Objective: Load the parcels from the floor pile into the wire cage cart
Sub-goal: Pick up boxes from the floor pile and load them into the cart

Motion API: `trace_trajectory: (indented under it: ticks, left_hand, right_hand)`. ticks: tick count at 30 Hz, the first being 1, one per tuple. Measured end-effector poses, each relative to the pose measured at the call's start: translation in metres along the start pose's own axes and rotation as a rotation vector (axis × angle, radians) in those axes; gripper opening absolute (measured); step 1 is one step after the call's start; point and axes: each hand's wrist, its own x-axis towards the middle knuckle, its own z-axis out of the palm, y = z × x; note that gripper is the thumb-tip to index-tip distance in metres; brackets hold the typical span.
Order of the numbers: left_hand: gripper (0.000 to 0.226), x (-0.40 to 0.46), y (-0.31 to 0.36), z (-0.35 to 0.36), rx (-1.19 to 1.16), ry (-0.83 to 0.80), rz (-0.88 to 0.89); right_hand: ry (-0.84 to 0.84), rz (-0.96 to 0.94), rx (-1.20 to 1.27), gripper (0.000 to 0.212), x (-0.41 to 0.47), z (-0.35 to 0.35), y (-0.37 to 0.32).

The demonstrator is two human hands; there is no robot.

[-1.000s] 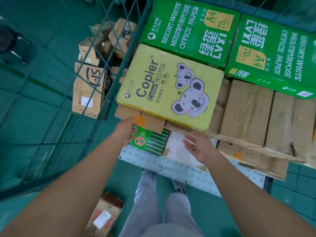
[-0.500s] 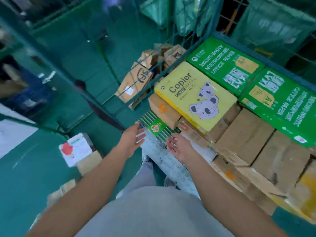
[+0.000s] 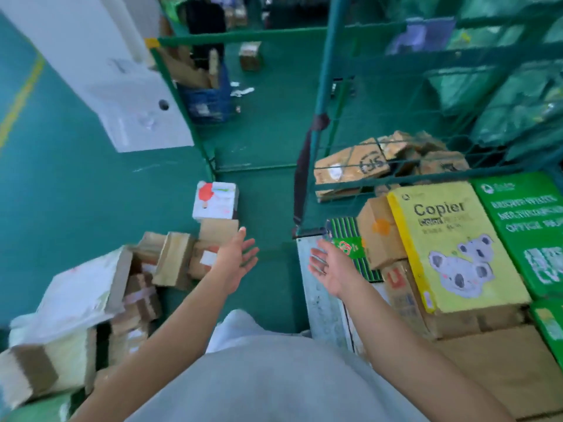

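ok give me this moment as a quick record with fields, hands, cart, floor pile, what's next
left hand: open, empty, over the floor near the pile
right hand: open, empty, at the cart's front edge
cart: wire cage cart holds the yellow Copier box, green office paper boxes, brown cartons and a green striped packet
floor pile: cardboard parcels, a white box with red print
likely next: reach to the pile for another parcel

Light: we see even, soft brightness with faint shadows.
Blur: we see motion smear throughout, strongest at the edges.
Distortion: we see wide-angle bending of the frame's edges.
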Motion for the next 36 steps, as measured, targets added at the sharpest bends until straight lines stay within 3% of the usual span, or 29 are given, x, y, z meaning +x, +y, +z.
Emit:
trace_trajectory:
  ticks: [15,24,36]
  left_hand:
    - [0.014,-0.044,0.004,-0.202,-0.277,0.193,0.036]
    - [0.044,-0.067,-0.003,-0.352,-0.436,0.358,0.040]
    - [0.036,-0.101,-0.053,-0.492,-0.826,0.559,0.054]
  right_hand:
    - [-0.170,0.045,-0.422,0.032,-0.027,0.171,0.100]
    - [-0.272,0.090,-0.623,0.033,-0.048,0.285,0.198]
    - [-0.424,0.186,-0.900,0.031,-0.070,0.407,0.308]
